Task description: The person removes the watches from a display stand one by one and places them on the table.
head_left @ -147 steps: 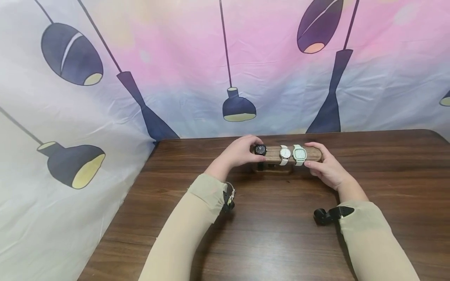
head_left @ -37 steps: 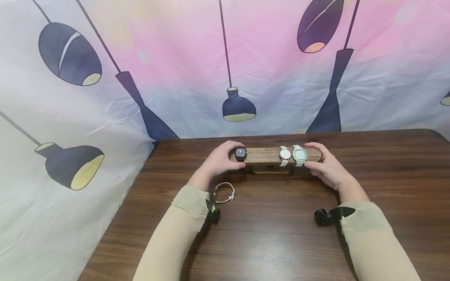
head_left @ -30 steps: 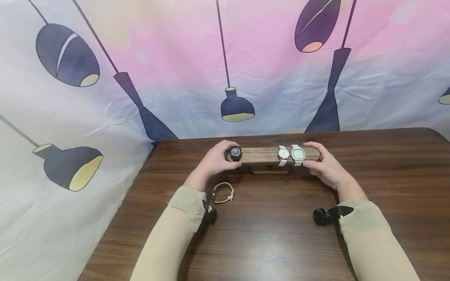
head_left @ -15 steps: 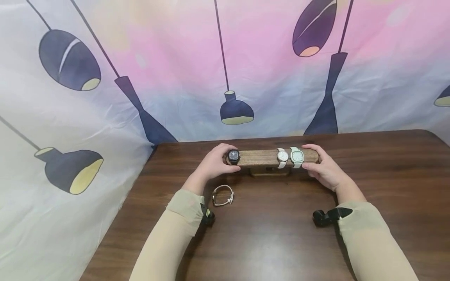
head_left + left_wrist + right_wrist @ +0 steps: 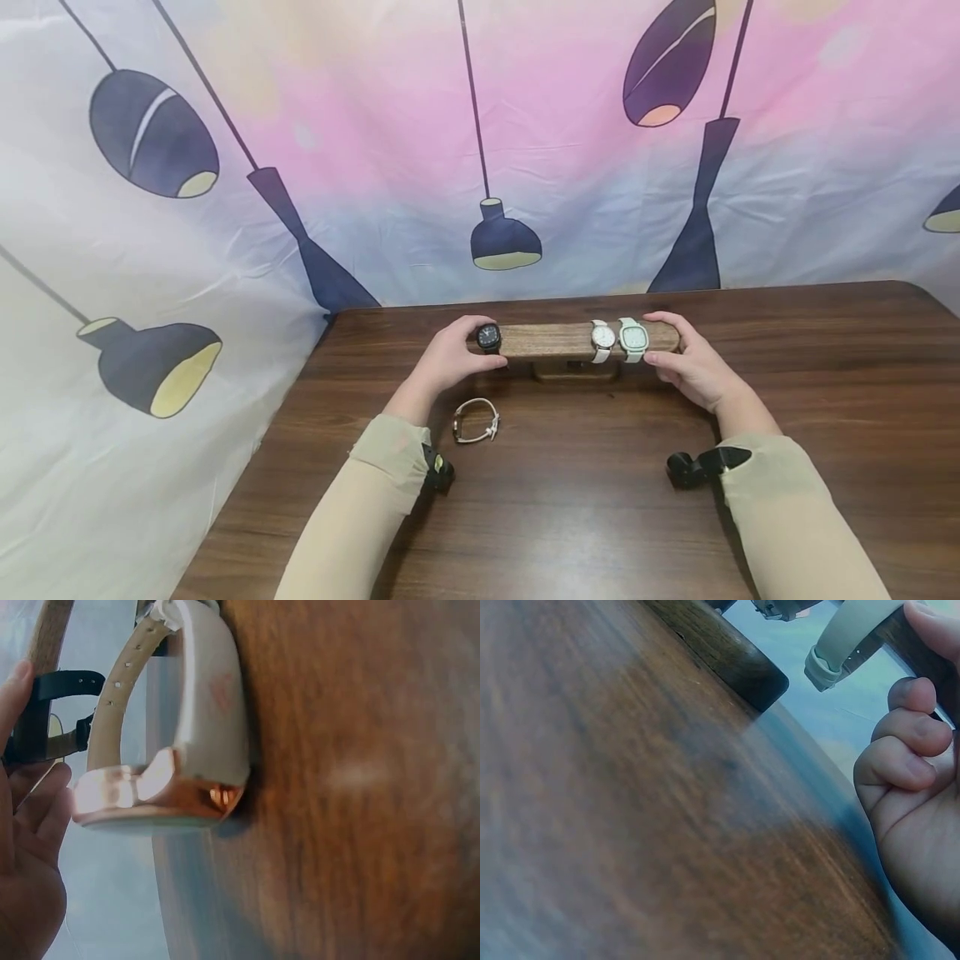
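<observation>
A wooden watch stand [image 5: 546,340] with a raised bar stands near the far edge of the table. My left hand [image 5: 448,360] is at the bar's left end, thumb and fingers pinching a black watch [image 5: 488,336] around that end. In the left wrist view the black strap [image 5: 67,685] hangs below the bar, beside the fingers. My right hand [image 5: 693,367] grips the right end of the bar, thumb in front. Near it, a white-strapped round watch [image 5: 602,336] and a mint-green square watch [image 5: 633,337] sit side by side on the bar.
A white-strapped watch [image 5: 476,421] lies on its side on the brown wooden table [image 5: 570,508], close to the left wrist camera. Behind the table hangs a cloth [image 5: 405,167] printed with lamps. Black wrist cameras are strapped on both sleeves.
The black watch has slid leftward along the bar with my left hand, from near the bar's middle-left to its left end. My right hand keeps its grip on the right end.
</observation>
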The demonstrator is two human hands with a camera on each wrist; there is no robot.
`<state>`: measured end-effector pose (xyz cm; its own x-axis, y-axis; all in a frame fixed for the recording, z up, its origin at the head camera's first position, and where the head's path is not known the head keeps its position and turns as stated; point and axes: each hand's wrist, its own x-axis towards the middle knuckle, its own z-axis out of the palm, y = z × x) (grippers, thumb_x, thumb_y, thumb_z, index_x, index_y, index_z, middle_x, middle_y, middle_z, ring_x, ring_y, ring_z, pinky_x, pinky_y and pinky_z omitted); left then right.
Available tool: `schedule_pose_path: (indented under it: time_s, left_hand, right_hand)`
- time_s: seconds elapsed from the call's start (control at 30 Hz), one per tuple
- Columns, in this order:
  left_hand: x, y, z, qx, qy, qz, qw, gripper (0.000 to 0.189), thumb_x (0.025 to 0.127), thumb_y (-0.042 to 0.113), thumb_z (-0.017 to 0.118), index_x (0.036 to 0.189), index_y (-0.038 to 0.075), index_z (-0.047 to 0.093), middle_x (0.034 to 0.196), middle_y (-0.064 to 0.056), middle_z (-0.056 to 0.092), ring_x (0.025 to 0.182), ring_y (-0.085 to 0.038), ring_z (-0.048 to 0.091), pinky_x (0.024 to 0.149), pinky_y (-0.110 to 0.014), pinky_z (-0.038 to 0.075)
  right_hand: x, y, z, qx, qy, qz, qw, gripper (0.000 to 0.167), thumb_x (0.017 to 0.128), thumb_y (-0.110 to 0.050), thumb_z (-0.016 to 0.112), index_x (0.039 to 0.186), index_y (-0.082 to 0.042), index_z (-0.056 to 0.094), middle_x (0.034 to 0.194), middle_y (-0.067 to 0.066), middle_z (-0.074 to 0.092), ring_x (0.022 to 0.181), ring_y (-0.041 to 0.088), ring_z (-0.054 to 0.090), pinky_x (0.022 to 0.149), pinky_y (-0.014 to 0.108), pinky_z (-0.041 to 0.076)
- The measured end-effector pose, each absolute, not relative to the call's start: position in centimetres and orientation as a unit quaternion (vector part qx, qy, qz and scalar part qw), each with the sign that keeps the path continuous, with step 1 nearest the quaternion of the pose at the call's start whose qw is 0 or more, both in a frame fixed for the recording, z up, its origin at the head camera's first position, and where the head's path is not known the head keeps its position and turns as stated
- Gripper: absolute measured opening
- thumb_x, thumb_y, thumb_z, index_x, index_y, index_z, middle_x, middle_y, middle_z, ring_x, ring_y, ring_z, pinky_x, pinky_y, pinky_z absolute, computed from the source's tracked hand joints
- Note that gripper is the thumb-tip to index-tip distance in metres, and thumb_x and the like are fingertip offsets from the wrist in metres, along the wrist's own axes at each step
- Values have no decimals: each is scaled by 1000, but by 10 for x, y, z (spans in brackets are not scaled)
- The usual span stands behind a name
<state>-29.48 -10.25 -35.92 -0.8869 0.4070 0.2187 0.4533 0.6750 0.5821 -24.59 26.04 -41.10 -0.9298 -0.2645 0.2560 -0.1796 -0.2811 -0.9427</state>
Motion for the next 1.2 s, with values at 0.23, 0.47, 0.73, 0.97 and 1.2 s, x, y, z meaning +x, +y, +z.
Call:
schedule_pose_path:
  time_s: [0.23,0.47,0.73,0.97,1.2]
  left_hand:
    - [-293,-104,-362,-229,-912,-337,38,59,72,35,81,123,15,58,119,0,57,108,-19,55,90,-38,43]
    - [-292,-104,-363,-226,-909,-348,42,59,73,34,81,123,14,58,119,0,58,108,-20,56,90,-38,44]
    - [-289,-111,-366,-206,-911,-353,56,58,73,32,81,123,14,58,118,-1,59,108,-19,55,91,-38,43]
    - [-282,-111,-363,-209,-922,-317,76,56,73,34,80,119,11,60,114,-3,61,104,-21,57,88,-39,44]
    - [-278,-111,-361,-222,-929,-278,106,52,74,33,80,116,9,62,111,-5,62,100,-21,58,84,-38,46]
  right_hand:
    - [-247,261,-411,-188,598,-779,26,56,86,15,52,128,-20,43,95,4,49,56,7,41,46,26,26]
    - [-246,260,-410,-181,602,-777,27,55,86,14,53,128,-21,43,95,4,48,57,8,41,47,21,32]
    - [-246,262,-409,-179,603,-777,31,55,87,13,53,128,-22,43,97,4,48,58,8,42,48,20,34]
    - [-245,263,-408,-167,609,-775,30,54,87,12,54,127,-23,44,99,6,47,60,8,42,49,20,34]
    - [-244,261,-407,-163,611,-774,32,54,87,11,55,128,-22,43,99,6,47,61,8,43,49,19,36]
